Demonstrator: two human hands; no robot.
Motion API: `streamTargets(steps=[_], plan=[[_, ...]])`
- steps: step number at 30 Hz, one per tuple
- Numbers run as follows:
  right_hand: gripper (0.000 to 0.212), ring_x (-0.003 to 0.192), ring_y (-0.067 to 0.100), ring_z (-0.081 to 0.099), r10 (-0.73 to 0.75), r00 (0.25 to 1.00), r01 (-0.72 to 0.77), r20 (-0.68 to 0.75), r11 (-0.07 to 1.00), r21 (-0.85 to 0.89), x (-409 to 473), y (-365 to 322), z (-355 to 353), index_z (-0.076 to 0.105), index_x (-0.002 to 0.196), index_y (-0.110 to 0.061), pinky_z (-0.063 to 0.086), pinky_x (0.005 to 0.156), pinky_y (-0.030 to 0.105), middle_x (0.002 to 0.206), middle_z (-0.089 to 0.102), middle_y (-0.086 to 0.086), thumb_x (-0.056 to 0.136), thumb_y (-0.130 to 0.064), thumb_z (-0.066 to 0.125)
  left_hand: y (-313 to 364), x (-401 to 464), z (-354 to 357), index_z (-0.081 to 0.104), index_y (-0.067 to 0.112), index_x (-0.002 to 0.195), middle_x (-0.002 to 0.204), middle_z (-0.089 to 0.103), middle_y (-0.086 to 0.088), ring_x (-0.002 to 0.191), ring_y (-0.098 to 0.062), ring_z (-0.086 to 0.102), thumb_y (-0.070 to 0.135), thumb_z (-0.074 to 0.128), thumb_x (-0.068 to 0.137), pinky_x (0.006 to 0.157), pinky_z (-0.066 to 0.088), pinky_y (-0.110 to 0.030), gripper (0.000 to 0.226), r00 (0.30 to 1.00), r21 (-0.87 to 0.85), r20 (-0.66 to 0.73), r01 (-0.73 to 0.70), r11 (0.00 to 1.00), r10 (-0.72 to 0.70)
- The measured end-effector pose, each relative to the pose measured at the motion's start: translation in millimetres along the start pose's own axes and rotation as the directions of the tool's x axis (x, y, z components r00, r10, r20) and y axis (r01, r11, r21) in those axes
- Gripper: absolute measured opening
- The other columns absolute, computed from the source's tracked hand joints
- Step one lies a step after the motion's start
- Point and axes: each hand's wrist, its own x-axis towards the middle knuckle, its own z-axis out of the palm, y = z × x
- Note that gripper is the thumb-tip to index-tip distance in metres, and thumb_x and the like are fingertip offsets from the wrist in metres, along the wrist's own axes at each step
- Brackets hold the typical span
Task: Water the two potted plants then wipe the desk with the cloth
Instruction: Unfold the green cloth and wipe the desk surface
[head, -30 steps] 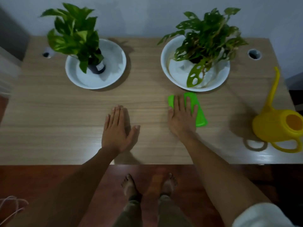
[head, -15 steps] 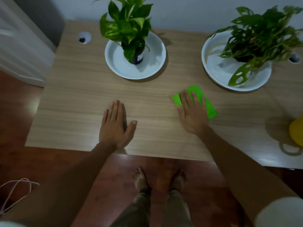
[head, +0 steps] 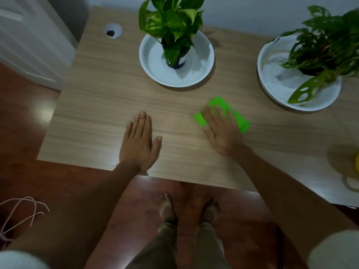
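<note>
A bright green cloth (head: 240, 119) lies folded on the wooden desk (head: 101, 105), between the two plants. My right hand (head: 221, 131) presses flat on top of it and covers its near half. My left hand (head: 138, 142) rests flat on the bare desk, fingers together, holding nothing. A broad-leaved plant (head: 171, 20) stands in a white dish (head: 155, 70) at the back centre. A holed-leaf plant (head: 328, 49) sits in a white bowl (head: 275, 94) at the back right. Only a yellow sliver of the watering can (head: 357, 162) shows at the right edge.
A round cable hole (head: 113, 31) is set in the desk's back left corner. The desk's left edge drops to a red-brown floor, with white furniture (head: 29, 45) beyond. A pink cord (head: 23, 212) lies on the floor at lower left. My bare feet (head: 165, 206) stand below the front edge.
The view has swung left, pushing the watering can almost out of frame. My right hand has slid the green cloth leftward across the desk. My left hand has stayed flat in place.
</note>
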Motion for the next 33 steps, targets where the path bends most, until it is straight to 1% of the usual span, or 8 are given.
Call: streamTargets(steps=[4,7,11,14,18,22,26,33], plan=[[0.062,0.158,0.028,0.008,0.175,0.984,-0.172,-0.019,0.981,0.091,49.0,-65.8,0.3,0.014,0.163,-0.023,0.004,0.126,0.058,0.171,0.013,-0.002,0.106,-0.045,0.016,-1.4,0.4,-7.2,0.014,0.007,0.166,0.175,0.007,-0.01,0.163,-0.018,-0.002,0.042,0.023,0.107,0.132,0.0,-0.041,0.068,1.0,-0.072,-0.014,0.02,0.997,-0.021],[0.061,0.158,0.027,0.012,-0.138,0.99,0.138,0.022,0.99,0.019,10.4,-119.5,18.0,0.018,0.163,-0.024,0.008,0.125,0.059,0.17,0.018,-0.003,0.106,-0.046,0.022,-5.3,-0.6,-17.5,0.021,0.002,0.164,0.174,0.015,-0.014,0.163,-0.024,0.008,0.034,0.025,0.106,0.132,0.007,-0.045,0.066,0.997,-0.086,-0.05,0.057,0.995,-0.061],[0.059,0.158,0.023,0.013,-0.485,0.862,0.489,0.146,0.872,0.011,-44.0,-87.6,22.9,0.017,0.162,-0.03,0.005,0.127,0.053,0.169,0.019,-0.006,0.106,-0.047,0.027,-23.1,2.3,-25.7,0.02,0.001,0.164,0.173,0.014,-0.016,0.162,-0.027,0.008,0.033,0.024,0.104,0.132,0.006,-0.046,0.067,0.995,-0.039,-0.042,0.09,0.995,-0.091],[0.058,0.155,0.03,0.025,-0.3,0.951,0.302,0.07,0.953,-0.022,-3.3,-39.0,12.8,0.028,0.16,-0.026,0.013,0.125,0.057,0.167,0.028,-0.002,0.105,-0.044,0.029,-34.4,0.6,-26.4,0.014,0.004,0.165,0.175,0.007,-0.013,0.163,-0.023,0.001,0.035,0.02,0.105,0.132,0.002,-0.045,0.068,0.994,-0.039,-0.024,0.104,0.994,-0.105],[0.06,0.158,0.028,0.011,0.039,0.999,-0.038,-0.011,0.997,0.065,63.9,-88.2,3.1,0.016,0.163,-0.025,0.003,0.126,0.056,0.171,0.017,-0.004,0.106,-0.046,0.017,-43.8,-8.9,-27.4,0.015,0.003,0.165,0.175,0.008,-0.013,0.163,-0.023,0.002,0.035,0.021,0.105,0.132,0.002,-0.044,0.068,0.99,-0.04,-0.038,0.132,0.99,-0.133],[0.06,0.158,0.026,0.014,-0.263,0.964,0.262,0.031,0.964,0.031,32.1,-163.7,19.6,0.021,0.162,-0.026,0.009,0.124,0.059,0.17,0.021,-0.005,0.106,-0.046,0.023,-48.9,-14.5,-35.7,0.018,0.003,0.165,0.174,0.011,-0.012,0.163,-0.024,0.005,0.032,0.022,0.103,0.132,0.001,-0.042,0.068,0.986,-0.028,-0.037,0.16,0.987,-0.161],[0.06,0.157,0.022,0.016,-0.535,0.837,0.538,0.116,0.843,0.008,-37.8,-126.9,28.6,0.018,0.162,-0.03,0.007,0.127,0.053,0.169,0.021,-0.007,0.105,-0.047,0.03,-53.2,-14.3,-46.1,0.02,0.004,0.165,0.174,0.012,-0.012,0.163,-0.024,0.005,0.034,0.021,0.101,0.132,0.002,-0.043,0.07,0.988,-0.035,-0.03,0.147,0.988,-0.148],[0.06,0.158,0.025,0.014,-0.07,0.997,0.07,-0.013,0.997,0.014,53.3,-122.7,9.2,0.019,0.162,-0.025,0.008,0.125,0.057,0.17,0.02,-0.005,0.106,-0.047,0.018,-82.4,-11.5,-55.5,0.013,0.005,0.166,0.175,0.004,-0.011,0.163,-0.022,-0.002,0.037,0.016,0.103,0.132,0.0,-0.044,0.07,0.976,-0.046,-0.036,0.212,0.976,-0.213]])
